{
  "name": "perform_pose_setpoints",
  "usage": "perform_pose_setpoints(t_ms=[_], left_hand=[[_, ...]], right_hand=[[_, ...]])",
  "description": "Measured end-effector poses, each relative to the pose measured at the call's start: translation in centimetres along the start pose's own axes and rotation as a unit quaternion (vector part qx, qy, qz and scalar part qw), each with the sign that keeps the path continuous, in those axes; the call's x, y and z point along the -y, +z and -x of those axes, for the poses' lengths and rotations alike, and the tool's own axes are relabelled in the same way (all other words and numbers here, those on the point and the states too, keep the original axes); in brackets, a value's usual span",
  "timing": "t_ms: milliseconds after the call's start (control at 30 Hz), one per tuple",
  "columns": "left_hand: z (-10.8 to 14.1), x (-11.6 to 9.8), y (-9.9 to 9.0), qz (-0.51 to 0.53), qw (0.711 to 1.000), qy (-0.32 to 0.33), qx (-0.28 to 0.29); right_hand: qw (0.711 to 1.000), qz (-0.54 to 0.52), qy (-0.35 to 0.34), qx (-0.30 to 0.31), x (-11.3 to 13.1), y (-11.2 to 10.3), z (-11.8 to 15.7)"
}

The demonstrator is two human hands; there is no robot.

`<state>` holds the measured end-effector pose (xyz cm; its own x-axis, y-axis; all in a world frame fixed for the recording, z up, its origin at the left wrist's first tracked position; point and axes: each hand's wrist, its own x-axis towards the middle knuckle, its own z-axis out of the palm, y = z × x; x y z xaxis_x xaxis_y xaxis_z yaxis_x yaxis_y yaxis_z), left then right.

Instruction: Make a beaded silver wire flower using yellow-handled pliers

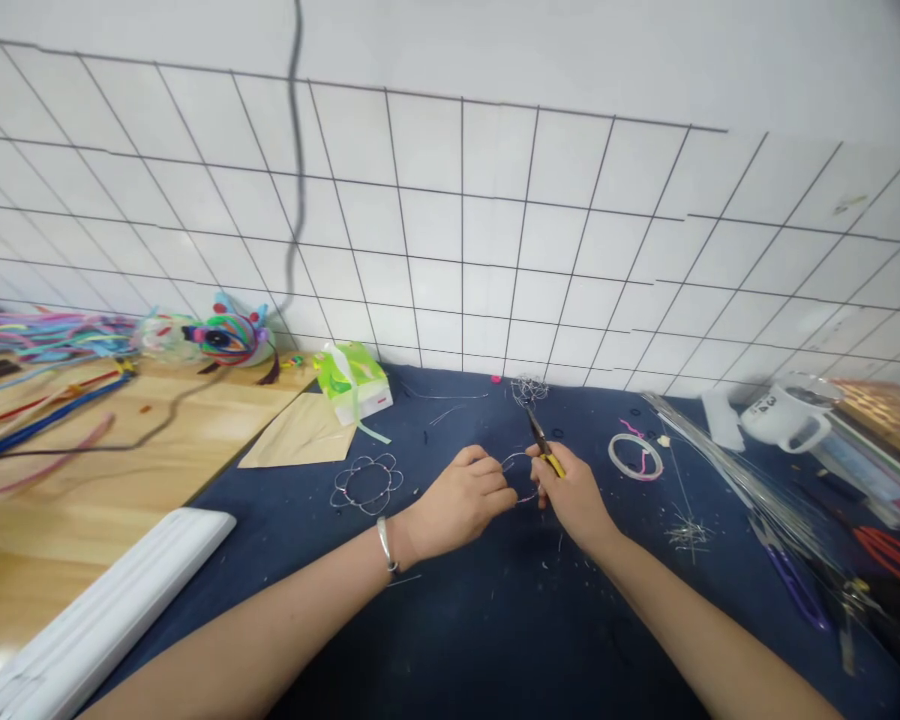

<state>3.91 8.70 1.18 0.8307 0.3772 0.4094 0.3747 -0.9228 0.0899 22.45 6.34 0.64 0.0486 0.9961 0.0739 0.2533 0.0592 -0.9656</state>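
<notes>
My left hand (469, 503), with a silver bracelet (385, 545) at the wrist, has its fingers closed on a thin wire loop (515, 459). The loop spans the gap between both hands. Pliers with yellow handles (540, 440) are in my closed right hand (570, 492), their dark jaws pointing away from me. Whether the right fingers also grip the loop is hard to see. Left of my hands a flower-shaped wire piece (349, 487) lies flat on the dark blue mat (457, 620). Beyond the plier tips sits a tangle of silver wire (530, 388).
On the right are a tape roll (636, 476), a bundle of straight wires (727, 470), purple-handled scissors (799, 590) and a white mug (776, 415). To the left lie a green tissue pack (367, 392), brown paper (296, 440) and a long white case (131, 605). A tiled wall (450, 230) stands behind.
</notes>
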Motion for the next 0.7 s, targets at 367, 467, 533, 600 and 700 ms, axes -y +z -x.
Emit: perform_pose_setpoints(t_ms=[367, 467, 533, 600, 700], left_hand=[[-0.15, 0.34, 1.1, 0.173, 0.977, -0.127, -0.002], [-0.13, 0.2, 1.02, 0.175, 0.972, -0.153, -0.019], [-0.13, 0.06, 0.94, 0.176, 0.97, -0.166, -0.036], [-0.15, -0.08, 0.87, 0.176, 0.965, -0.182, -0.061], [-0.15, -0.13, 0.8, 0.177, 0.959, -0.196, -0.101]], right_hand=[[0.988, 0.127, -0.085, 0.02, -0.15, 0.88, 0.64], [0.988, 0.127, -0.088, 0.012, -0.13, 0.79, 0.54], [0.988, 0.125, -0.091, 0.009, -0.14, 0.76, 0.51], [0.988, 0.126, -0.095, 0.004, -0.19, 0.78, 0.51], [0.987, 0.125, -0.099, -0.01, -0.32, 0.81, 0.5]])
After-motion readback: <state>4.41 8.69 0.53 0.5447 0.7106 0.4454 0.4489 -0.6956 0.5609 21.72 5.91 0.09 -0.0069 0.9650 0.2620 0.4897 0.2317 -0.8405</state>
